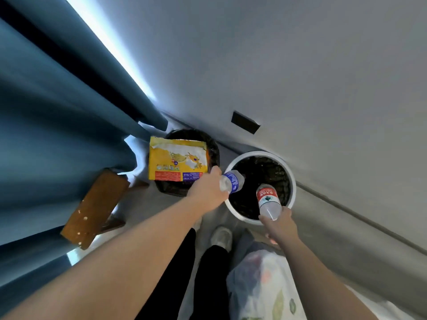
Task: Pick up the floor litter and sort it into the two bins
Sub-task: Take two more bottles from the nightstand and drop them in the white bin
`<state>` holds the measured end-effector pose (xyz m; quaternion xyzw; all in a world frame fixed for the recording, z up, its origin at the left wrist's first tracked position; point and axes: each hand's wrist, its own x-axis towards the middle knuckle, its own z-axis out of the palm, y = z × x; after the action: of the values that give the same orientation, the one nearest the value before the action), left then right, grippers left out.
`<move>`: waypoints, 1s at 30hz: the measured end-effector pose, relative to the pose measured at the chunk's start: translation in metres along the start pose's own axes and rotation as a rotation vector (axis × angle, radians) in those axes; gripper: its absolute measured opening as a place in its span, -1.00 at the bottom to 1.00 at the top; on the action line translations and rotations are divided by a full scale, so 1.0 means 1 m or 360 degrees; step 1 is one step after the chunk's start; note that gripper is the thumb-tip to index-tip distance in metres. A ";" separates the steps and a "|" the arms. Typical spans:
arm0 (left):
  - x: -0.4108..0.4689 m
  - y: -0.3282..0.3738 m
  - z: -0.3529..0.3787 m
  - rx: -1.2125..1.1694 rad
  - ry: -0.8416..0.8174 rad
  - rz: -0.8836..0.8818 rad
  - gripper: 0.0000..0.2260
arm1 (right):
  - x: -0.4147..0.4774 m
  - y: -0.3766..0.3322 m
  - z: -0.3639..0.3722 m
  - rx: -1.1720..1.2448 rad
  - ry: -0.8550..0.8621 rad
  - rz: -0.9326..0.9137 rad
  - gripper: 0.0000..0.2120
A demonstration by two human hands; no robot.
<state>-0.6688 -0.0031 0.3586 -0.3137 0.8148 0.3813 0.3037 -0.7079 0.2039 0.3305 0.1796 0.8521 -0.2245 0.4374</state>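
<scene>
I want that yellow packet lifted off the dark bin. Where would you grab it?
Pinch the yellow packet by its near edge, the orange strip, coming from the person's side. It lies flat across the dark bin, so fingers can probably slip underneath there.

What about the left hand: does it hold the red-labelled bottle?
No, the left hand grips the blue-labelled bottle; the red-labelled bottle is in the right hand, over the white bin.
</scene>
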 end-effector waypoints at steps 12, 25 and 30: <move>0.154 -0.001 0.154 0.1122 -0.0135 0.0358 -0.54 | 0.182 0.028 0.055 -0.0666 -0.0125 -0.0182 -0.64; 0.244 -0.036 0.229 0.1555 -0.0280 0.0523 -0.69 | 0.279 0.048 0.110 -0.0907 0.0064 -0.0214 -0.72; 0.255 -0.039 0.235 0.1510 -0.0368 0.0424 -0.69 | 0.287 0.051 0.121 -0.0927 0.0078 -0.0191 -0.71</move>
<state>-0.7372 0.0967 0.0314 0.0097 0.8923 0.0369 0.4499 -0.7606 0.2129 0.0195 0.0011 0.9000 0.0082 0.4358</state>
